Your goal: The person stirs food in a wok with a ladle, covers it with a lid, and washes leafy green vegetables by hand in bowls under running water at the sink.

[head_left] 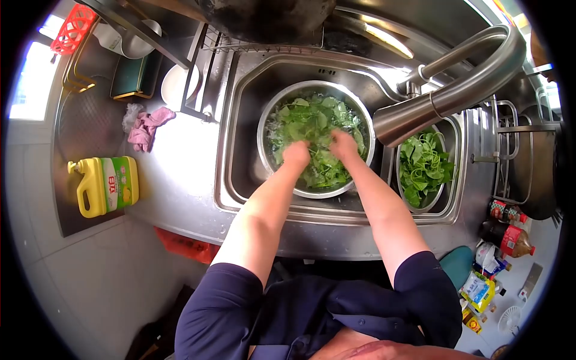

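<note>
A round metal basin (262,144) stands in the larger sink bowl, holding water and leafy greens (327,171). My left hand (297,154) is in the basin, its fingers curled in among the leaves on the left side. Opposite it, my right hand (343,145) is also closed around greens, a little farther back. Both hands are slightly blurred, and leaves and water hide some of the fingertips. More greens (426,162) fill an oval metal colander (441,191) in the smaller sink bowl on the right.
A large curved faucet (444,108) reaches over the sink divider, close to my right hand. On the left counter are a yellow detergent jug (108,186) and a pink cloth (147,129). A dark pan (267,21) sits behind the sink. Several bottles (510,237) stand at right.
</note>
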The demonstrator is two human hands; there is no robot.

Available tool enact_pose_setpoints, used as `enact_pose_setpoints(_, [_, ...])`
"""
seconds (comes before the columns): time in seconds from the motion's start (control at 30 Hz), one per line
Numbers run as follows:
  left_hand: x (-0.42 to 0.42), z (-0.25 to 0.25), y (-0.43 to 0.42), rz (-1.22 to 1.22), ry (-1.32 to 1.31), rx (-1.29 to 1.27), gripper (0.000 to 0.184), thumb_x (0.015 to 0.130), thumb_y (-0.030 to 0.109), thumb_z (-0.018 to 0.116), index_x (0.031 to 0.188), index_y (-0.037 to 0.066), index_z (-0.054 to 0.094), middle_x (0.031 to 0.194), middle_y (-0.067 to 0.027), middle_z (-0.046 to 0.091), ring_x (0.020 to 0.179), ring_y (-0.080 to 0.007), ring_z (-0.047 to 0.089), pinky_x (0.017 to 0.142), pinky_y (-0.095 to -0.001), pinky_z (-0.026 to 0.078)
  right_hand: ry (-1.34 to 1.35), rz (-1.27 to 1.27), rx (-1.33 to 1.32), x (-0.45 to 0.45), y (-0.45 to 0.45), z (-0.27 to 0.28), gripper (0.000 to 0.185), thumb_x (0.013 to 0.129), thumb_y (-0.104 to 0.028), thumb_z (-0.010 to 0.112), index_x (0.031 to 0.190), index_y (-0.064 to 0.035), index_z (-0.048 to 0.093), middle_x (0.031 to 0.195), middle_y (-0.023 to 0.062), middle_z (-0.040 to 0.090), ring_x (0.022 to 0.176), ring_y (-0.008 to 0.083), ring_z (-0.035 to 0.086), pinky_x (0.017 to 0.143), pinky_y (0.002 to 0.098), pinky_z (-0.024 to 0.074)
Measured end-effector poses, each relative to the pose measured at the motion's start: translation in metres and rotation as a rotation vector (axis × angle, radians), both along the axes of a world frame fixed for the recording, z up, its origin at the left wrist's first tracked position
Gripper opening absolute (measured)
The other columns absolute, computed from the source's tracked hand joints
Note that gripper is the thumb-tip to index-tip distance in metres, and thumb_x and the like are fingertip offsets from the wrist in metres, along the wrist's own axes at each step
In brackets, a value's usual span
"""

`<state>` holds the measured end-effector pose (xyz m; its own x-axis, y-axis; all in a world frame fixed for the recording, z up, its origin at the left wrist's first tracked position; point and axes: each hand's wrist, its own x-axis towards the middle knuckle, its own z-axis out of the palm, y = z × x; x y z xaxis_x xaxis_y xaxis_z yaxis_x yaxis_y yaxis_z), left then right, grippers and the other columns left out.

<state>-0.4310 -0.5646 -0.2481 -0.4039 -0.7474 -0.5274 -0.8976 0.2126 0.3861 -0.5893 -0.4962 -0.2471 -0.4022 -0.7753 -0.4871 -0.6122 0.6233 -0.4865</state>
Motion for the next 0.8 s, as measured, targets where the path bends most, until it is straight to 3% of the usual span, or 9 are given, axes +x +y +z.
enact_pose_setpoints(0.03, [0.005, -0.004, -0.002, 0.019, -0.063, 0.005, 0.025, 0.075, 0.019, 0.059, 0.098, 0.013, 0.067, 0.104, -0.0152, 0.064, 0.096, -0.0302, 0.062, 0.082, -0.0386, 0.049, -0.032, -0.276, -0.237, 0.004, 0.006, -0.004, 0.032, 0.07, -0.007, 0.055, 0.1, -0.009, 0.063, 0.105, 0.0167, 0.059, 0.105, 0.0374, 0.051, 0.083, 0.0447, 0.0452])
enact_pose_setpoints(0.17, [-0.012, -0.009, 0.008, 0.133, -0.047, -0.041, 0.023, 0.077, 0.015, 0.059, 0.096, 0.004, 0.067, 0.097, -0.0166, 0.066, 0.093, -0.03, 0.063, 0.074, -0.0369, 0.052, 0.441, -0.021, -0.463, 0.038, 0.01, -0.029, 0.03, 0.073, -0.006, 0.057, 0.102, -0.0042, 0.062, 0.103, 0.0128, 0.063, 0.091, 0.0303, 0.061, 0.08, 0.0385, 0.0467])
enact_pose_setpoints(0.27, [-0.018, -0.007, 0.003, 0.181, 0.346, 0.26, 0.022, 0.076, 0.006, 0.059, 0.097, 0.0, 0.065, 0.094, -0.0149, 0.066, 0.085, -0.0261, 0.065, 0.072, -0.034, 0.052, -0.456, -0.027, -0.405, 0.001, 0.003, -0.016, 0.043, 0.075, -0.011, 0.062, 0.118, -0.0113, 0.055, 0.109, 0.0094, 0.061, 0.096, 0.0212, 0.057, 0.084, 0.0313, 0.0437])
enact_pose_setpoints(0.3, [-0.01, 0.026, -0.009, 0.23, 0.518, 0.48, 0.024, 0.076, 0.004, 0.061, 0.099, -0.001, 0.064, 0.094, -0.0133, 0.065, 0.085, -0.0244, 0.064, 0.072, -0.0337, 0.052, -0.652, -0.167, -0.423, -0.003, 0.008, 0.046, 0.041, 0.077, -0.011, 0.065, 0.116, -0.0065, 0.055, 0.104, 0.0051, 0.061, 0.095, 0.0147, 0.053, 0.084, 0.0276, 0.0419])
enact_pose_setpoints(0.4, [0.015, 0.129, -0.022, 0.156, 0.834, 0.766, 0.033, 0.074, -0.003, 0.064, 0.106, -0.001, 0.06, 0.095, -0.0061, 0.063, 0.083, -0.0158, 0.061, 0.075, -0.0301, 0.05, -0.913, -0.45, -0.524, -0.017, 0.032, 0.129, 0.044, 0.074, -0.012, 0.074, 0.112, 0.0, 0.056, 0.107, 0.0055, 0.06, 0.098, 0.0156, 0.054, 0.088, 0.0291, 0.0417])
enact_pose_setpoints(0.5, [0.027, 0.149, -0.017, 0.201, 0.988, 0.841, 0.033, 0.077, -0.004, 0.061, 0.109, 0.002, 0.058, 0.097, -0.0072, 0.064, 0.086, -0.0147, 0.061, 0.079, -0.0287, 0.05, -0.958, -0.355, -0.653, -0.014, 0.04, 0.19, 0.038, 0.075, -0.006, 0.07, 0.109, 0.0008, 0.058, 0.102, 0.0048, 0.062, 0.095, 0.0146, 0.055, 0.085, 0.0287, 0.0427])
enact_pose_setpoints(0.57, [0.027, 0.128, -0.012, 0.471, 1.123, 1.073, 0.034, 0.077, -0.006, 0.06, 0.11, 0.002, 0.056, 0.098, -0.0088, 0.063, 0.085, -0.017, 0.062, 0.077, -0.032, 0.052, -0.909, -0.448, -0.492, -0.016, 0.028, 0.122, 0.035, 0.076, -0.003, 0.065, 0.111, 0.0006, 0.057, 0.101, 0.0057, 0.062, 0.089, 0.0142, 0.056, 0.08, 0.0288, 0.0441])
enact_pose_setpoints(0.67, [0.016, 0.063, 0.005, 0.901, 0.77, 0.705, 0.03, 0.078, 0.0, 0.062, 0.107, 0.005, 0.055, 0.092, -0.0087, 0.063, 0.081, -0.0188, 0.062, 0.066, -0.0337, 0.054, -0.543, -0.32, -0.325, 0.002, 0.034, 0.093, 0.035, 0.079, 0.001, 0.056, 0.114, -0.0015, 0.057, 0.097, 0.0067, 0.062, 0.079, 0.0134, 0.058, 0.067, 0.0279, 0.0466])
enact_pose_setpoints(0.8, [0.019, 0.095, 0.019, 0.889, 1.012, 0.752, 0.021, 0.08, 0.007, 0.062, 0.1, 0.008, 0.055, 0.088, -0.0071, 0.062, 0.078, -0.02, 0.062, 0.061, -0.0341, 0.051, -0.679, -0.483, -0.371, 0.006, 0.051, 0.116, 0.041, 0.082, -0.003, 0.057, 0.122, -0.006, 0.051, 0.093, 0.0048, 0.062, 0.074, 0.0119, 0.057, 0.053, 0.025, 0.0457])
